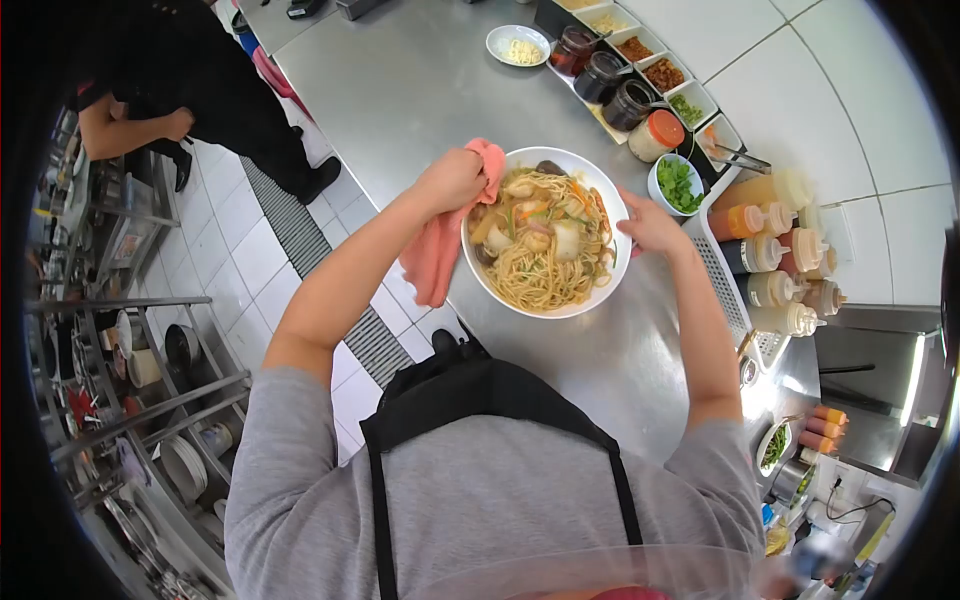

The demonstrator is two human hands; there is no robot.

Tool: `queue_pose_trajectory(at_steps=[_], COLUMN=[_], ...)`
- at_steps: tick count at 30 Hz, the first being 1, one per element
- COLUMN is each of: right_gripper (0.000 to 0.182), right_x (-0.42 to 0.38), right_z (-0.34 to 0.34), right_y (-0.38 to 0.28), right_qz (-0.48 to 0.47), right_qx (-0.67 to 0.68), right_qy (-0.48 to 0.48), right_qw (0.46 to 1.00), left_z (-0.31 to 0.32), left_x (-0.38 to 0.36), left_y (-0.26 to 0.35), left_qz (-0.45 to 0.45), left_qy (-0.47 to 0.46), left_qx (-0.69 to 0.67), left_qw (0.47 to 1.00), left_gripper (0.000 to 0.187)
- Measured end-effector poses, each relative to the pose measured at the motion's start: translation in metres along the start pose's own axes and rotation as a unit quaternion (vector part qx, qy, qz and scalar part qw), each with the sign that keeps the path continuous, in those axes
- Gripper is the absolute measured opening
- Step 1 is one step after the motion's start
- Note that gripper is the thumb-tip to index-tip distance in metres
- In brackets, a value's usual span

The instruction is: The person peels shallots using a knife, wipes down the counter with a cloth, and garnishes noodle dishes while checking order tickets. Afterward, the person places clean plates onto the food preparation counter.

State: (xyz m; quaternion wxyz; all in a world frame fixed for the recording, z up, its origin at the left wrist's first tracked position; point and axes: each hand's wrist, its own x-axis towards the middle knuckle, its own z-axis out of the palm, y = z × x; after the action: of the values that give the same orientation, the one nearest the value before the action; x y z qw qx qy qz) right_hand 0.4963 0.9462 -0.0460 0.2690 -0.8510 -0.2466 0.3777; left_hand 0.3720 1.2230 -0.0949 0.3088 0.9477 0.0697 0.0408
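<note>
A white round plate (603,185) heaped with noodles (545,275) and mixed vegetables lies over the steel counter in front of me. My left hand (452,182) is closed around a pink cloth (432,262), bunched against the plate's left rim, and the rest of the cloth hangs down past the counter edge. On the opposite side, my right hand (655,222) grips the right rim, its thumb near the top of the edge and its other fingers mostly hidden. Near that hand stands a small bowl of chopped green herbs (678,186).
Sauce jars (627,105) and white condiment tubs (664,74) line the wall side of the steel counter (400,90). Several squeeze bottles (765,252) fill a white basket (722,290). A saucer (518,46) stands farther back. Another person (200,90) stands at left, near a dish rack (150,400).
</note>
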Motion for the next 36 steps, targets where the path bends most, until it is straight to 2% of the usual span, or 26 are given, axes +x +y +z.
queue_pose_trajectory(at_steps=[2, 4, 6, 8, 10, 12, 13, 15, 17, 18, 19, 20, 21, 22, 23, 24, 27, 28, 29, 31, 32, 34, 35, 36], right_gripper=[0.064, 0.065, 0.063, 0.060, 0.055, 0.043, 0.043, 0.030, 0.026, 0.025, 0.024, 0.024, 0.024, 0.024, 0.023, 0.023, 0.026, 0.024, 0.024, 0.024, 0.025, 0.025, 0.024, 0.024], right_x=[0.023, 0.047, 0.091, 0.100, 0.096, 0.105, 0.096, 0.081, 0.089, 0.093, 0.097, 0.106, 0.119, 0.128, 0.139, 0.147, 0.161, 0.145, 0.131, 0.115, 0.118, 0.115, 0.113, 0.098], right_z=[-0.015, -0.028, -0.031, -0.027, -0.019, -0.018, -0.031, -0.053, -0.104, -0.133, -0.157, -0.170, -0.175, -0.177, -0.177, -0.177, -0.185, -0.186, -0.190, -0.192, -0.196, -0.195, -0.186, -0.177], right_y=[-0.003, -0.008, 0.015, -0.015, -0.043, -0.054, -0.063, -0.079, -0.060, -0.049, -0.039, -0.023, -0.006, 0.004, 0.012, 0.017, 0.022, 0.015, 0.008, 0.005, 0.020, 0.026, 0.033, 0.019], right_qz=[0.008, -0.067, -0.234, -0.178, -0.200, -0.254, -0.249, -0.221, -0.221, -0.120, -0.019, 0.041, 0.100, 0.098, 0.125, 0.150, 0.169, 0.149, 0.150, 0.115, 0.095, 0.085, 0.078, 0.094], right_qx=[-0.040, -0.200, -0.273, -0.298, -0.384, -0.447, -0.451, -0.289, -0.177, -0.228, -0.275, -0.307, -0.338, -0.338, -0.389, -0.436, -0.401, -0.386, -0.387, -0.415, -0.465, -0.479, -0.491, -0.465], right_qy=[-0.015, -0.040, -0.007, -0.033, 0.024, 0.020, 0.028, 0.196, 0.374, 0.379, 0.379, 0.372, 0.364, 0.364, 0.288, 0.207, 0.216, 0.278, 0.278, 0.362, 0.358, 0.344, 0.328, 0.292], right_qw=[0.999, 0.977, 0.933, 0.937, 0.901, 0.857, 0.857, 0.911, 0.883, 0.889, 0.883, 0.875, 0.862, 0.862, 0.866, 0.863, 0.874, 0.867, 0.866, 0.827, 0.804, 0.803, 0.803, 0.830], left_z=[0.003, -0.004, -0.004, 0.005, 0.008, 0.009, 0.008, 0.006, 0.004, 0.004, 0.004, 0.005, 0.007, 0.009, 0.010, 0.009, -0.005, -0.011, -0.015, -0.044, -0.054, -0.059, -0.061, -0.063], left_x=[0.018, 0.032, 0.046, 0.065, 0.077, 0.085, 0.086, 0.079, 0.066, 0.058, 0.051, 0.045, 0.038, 0.031, 0.026, 0.024, 0.015, 0.020, 0.025, 0.027, 0.029, 0.037, 0.040, 0.042], left_y=[0.000, 0.018, 0.028, 0.032, 0.038, 0.041, 0.039, 0.032, 0.028, 0.028, 0.028, 0.028, 0.026, 0.024, 0.022, 0.026, 0.039, 0.036, 0.036, 0.053, 0.057, 0.046, 0.040, 0.035], left_qz=[0.044, 0.048, 0.052, 0.089, 0.103, 0.116, 0.094, 0.072, -0.020, -0.019, -0.071, -0.123, -0.123, -0.085, -0.049, -0.055, -0.097, -0.107, -0.117, -0.127, -0.133, -0.055, -0.062, -0.058], left_qy=[-0.043, -0.075, -0.105, -0.117, -0.114, -0.109, -0.126, -0.144, -0.073, -0.075, -0.073, -0.069, -0.068, -0.072, -0.076, -0.077, -0.055, -0.019, 0.017, 0.033, 0.030, 0.140, 0.129, 0.123], left_qx=[0.012, 0.029, 0.048, 0.097, 0.083, 0.066, 0.100, 0.135, 0.071, 0.071, 0.078, 0.085, 0.085, 0.105, 0.126, 0.126, 0.119, 0.121, 0.122, 0.094, 0.078, 0.109, 0.109, 0.106], left_qw=[0.998, 0.996, 0.992, 0.984, 0.985, 0.985, 0.982, 0.978, 0.995, 0.994, 0.992, 0.986, 0.986, 0.988, 0.988, 0.987, 0.987, 0.987, 0.986, 0.987, 0.988, 0.983, 0.984, 0.985], left_gripper=[0.019, 0.018, 0.018, 0.016, 0.015, 0.015, 0.014, 0.015, 0.015, 0.015, 0.017, 0.018, 0.018, 0.021, 0.023, 0.023, 0.026, 0.027, 0.028, 0.025, 0.024, 0.027, 0.027, 0.031])
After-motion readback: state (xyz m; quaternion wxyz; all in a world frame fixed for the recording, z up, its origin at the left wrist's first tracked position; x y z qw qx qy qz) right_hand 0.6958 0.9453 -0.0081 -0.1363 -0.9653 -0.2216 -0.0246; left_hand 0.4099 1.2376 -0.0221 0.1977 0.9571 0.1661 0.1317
